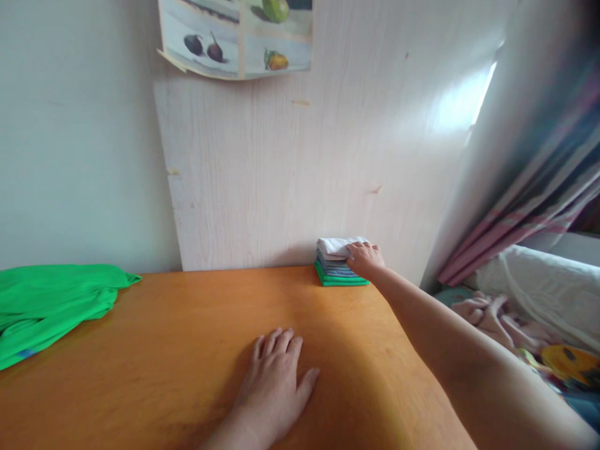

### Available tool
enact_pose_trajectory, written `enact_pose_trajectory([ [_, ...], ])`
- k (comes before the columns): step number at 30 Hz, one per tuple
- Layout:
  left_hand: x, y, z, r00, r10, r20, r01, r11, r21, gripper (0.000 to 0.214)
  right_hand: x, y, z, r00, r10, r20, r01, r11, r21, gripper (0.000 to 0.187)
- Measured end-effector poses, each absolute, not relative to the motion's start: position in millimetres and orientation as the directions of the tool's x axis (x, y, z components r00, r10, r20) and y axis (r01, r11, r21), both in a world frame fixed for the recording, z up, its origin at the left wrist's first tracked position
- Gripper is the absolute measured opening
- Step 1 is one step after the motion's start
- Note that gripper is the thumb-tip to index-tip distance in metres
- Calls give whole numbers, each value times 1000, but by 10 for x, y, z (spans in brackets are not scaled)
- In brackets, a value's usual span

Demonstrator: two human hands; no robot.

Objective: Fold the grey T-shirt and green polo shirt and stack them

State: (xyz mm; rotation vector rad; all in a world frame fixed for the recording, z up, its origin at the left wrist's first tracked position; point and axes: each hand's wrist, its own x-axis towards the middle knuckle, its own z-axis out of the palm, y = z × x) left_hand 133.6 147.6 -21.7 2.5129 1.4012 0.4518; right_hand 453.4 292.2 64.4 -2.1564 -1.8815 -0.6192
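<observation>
My left hand [276, 381] lies palm down on the orange-brown wooden table [187, 325], fingers stretched out and thumb apart, holding nothing. At the far edge, against the board, stands a small stack of folded cloths: white cloth [335, 246] on top, greyish-blue cloth [335, 267] in the middle, green cloth [344, 281] at the bottom. My right hand [366, 259] reaches forward and rests on the right end of the stack, touching the white cloth. Its fingers lie over the cloth, and part of the stack is hidden behind the hand.
A crumpled bright green garment [60, 300] lies at the table's left. Behind the table stands a pale wood-grain board [262, 169] with a fruit picture [239, 56] on it. To the right are a striped curtain [525, 194] and bedding [501, 319] beyond the table's edge.
</observation>
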Motion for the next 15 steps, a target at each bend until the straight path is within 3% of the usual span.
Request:
enact_pose_trajectory([
  [6, 1329, 1476, -219, 495, 853, 168, 774, -520, 362, 59, 4542, 3018, 724, 178, 843, 507, 969, -239, 57, 30],
  [12, 1318, 1466, -237, 493, 849, 190, 764, -527, 372, 61, 4508, 2933, 1031, 261, 662, 703, 952, -296, -76, 32],
  [15, 1310, 1467, -260, 497, 845, 197, 763, -534, 364, 61, 4404, 2743, 1180, 283, 649, 706, 950, -291, -113, 33],
])
